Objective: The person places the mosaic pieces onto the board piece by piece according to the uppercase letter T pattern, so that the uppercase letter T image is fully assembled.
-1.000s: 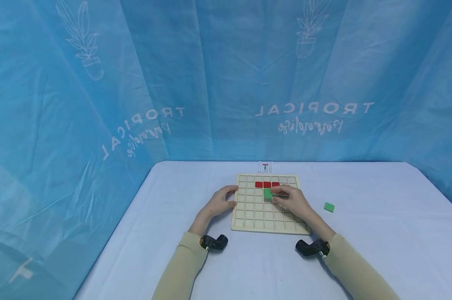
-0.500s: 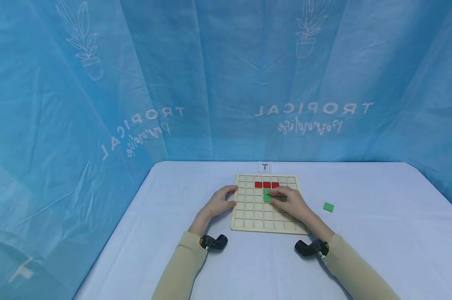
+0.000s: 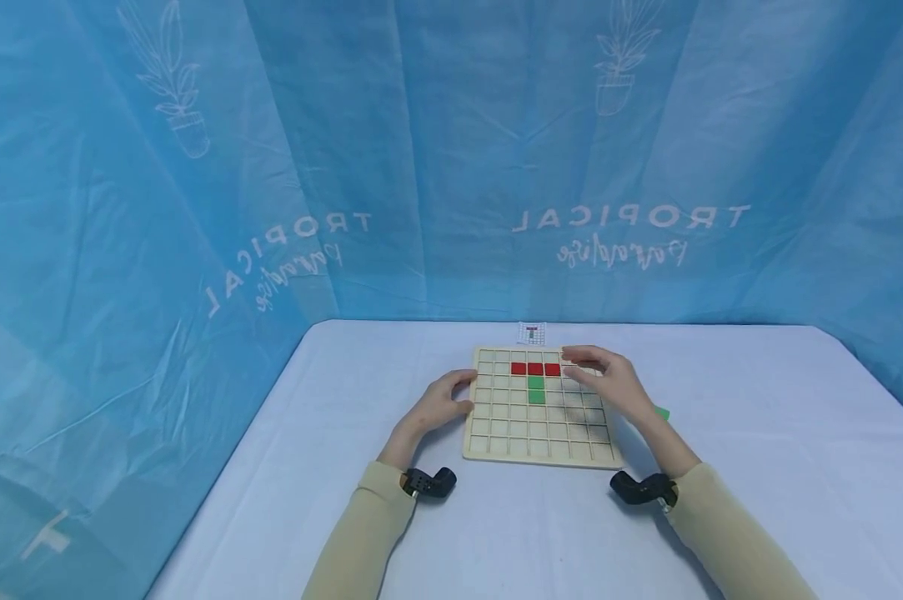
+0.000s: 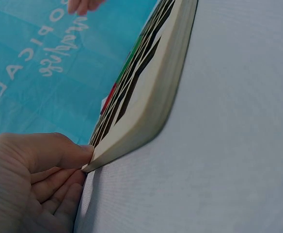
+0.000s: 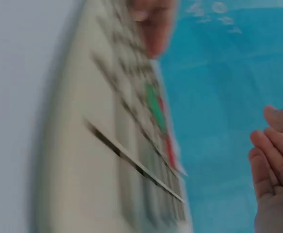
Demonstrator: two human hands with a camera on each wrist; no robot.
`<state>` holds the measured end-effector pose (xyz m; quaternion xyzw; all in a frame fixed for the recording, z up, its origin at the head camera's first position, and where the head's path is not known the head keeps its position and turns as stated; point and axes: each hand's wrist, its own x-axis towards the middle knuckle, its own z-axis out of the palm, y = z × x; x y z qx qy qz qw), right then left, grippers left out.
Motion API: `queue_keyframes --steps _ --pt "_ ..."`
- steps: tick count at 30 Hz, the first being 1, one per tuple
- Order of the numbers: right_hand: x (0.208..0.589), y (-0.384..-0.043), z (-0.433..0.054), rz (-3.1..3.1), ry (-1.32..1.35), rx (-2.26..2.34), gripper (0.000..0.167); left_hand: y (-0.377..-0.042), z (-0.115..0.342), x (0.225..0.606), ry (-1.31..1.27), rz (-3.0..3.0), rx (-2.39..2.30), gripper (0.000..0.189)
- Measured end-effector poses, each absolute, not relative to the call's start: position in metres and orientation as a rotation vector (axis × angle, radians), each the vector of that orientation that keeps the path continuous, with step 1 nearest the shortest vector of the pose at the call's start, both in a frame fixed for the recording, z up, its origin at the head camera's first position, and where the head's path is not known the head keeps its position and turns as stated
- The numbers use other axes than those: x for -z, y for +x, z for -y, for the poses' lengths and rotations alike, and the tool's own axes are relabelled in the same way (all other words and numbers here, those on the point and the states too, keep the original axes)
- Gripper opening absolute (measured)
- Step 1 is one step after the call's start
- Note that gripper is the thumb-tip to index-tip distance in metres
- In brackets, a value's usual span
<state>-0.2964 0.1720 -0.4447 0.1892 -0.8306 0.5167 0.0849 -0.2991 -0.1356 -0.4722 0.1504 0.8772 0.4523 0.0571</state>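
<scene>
A pale wooden grid board (image 3: 499, 429) lies on the table. My left hand (image 3: 441, 402) holds its left edge, the thumb and fingertips at the rim. In the left wrist view, the thumb of the left hand (image 4: 44, 170) rests on the board's edge with the other fingers folded beneath. Three red tiles (image 3: 535, 369) form a row in the board's upper part. Two green tiles (image 3: 536, 390) run down from the middle one. Over the board's upper right, my right hand (image 3: 609, 379) hovers with nothing in its loosely bent fingers. The right wrist view shows the right hand (image 5: 279, 160) apart from the board.
Another green tile (image 3: 663, 412) lies right of the board, partly hidden by the right forearm. A small pattern card (image 3: 532, 333) with a T shape lies behind the board. Blue curtain (image 3: 459, 167) hangs along the back and left of the white table (image 3: 376, 367).
My right hand has released a green tile, which now sits flat below the other green one. The hand then moved up and right, away from the tiles. My left hand stays put.
</scene>
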Motion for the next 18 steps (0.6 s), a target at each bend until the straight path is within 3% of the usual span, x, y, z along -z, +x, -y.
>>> queue_keyframes --steps 9,18 --pt "0.487 -0.325 -0.283 2.417 0.348 -1.348 0.047 -0.302 0.137 0.473 0.446 -2.677 -1.349 0.058" --pt "0.459 -0.262 -0.302 2.484 0.246 -1.358 0.048 -0.302 0.136 0.472 0.479 -2.65 -1.373 0.058"
